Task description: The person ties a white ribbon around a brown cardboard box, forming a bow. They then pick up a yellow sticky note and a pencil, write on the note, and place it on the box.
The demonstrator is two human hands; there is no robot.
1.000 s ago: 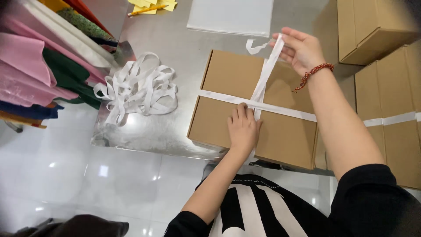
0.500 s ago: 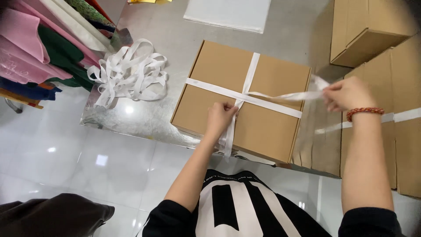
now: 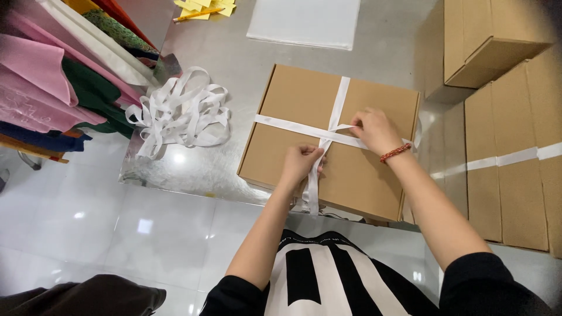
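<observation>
I see a shiny metal table (image 3: 234, 70) bearing a flat cardboard box (image 3: 293, 105), loose white ribbon (image 3: 181, 114), white sheet (image 3: 304, 20) and yellow notes (image 3: 205, 7).

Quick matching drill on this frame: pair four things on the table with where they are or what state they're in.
Things:
1. box
2. loose ribbon pile
3. left hand
4. white sheet

States:
a. heaped left of the box
b. flat at the far edge of the table
c. crossed by white ribbon
d. pressing the ribbon near the crossing

Pairs: 1-c, 2-a, 3-d, 4-b
</observation>
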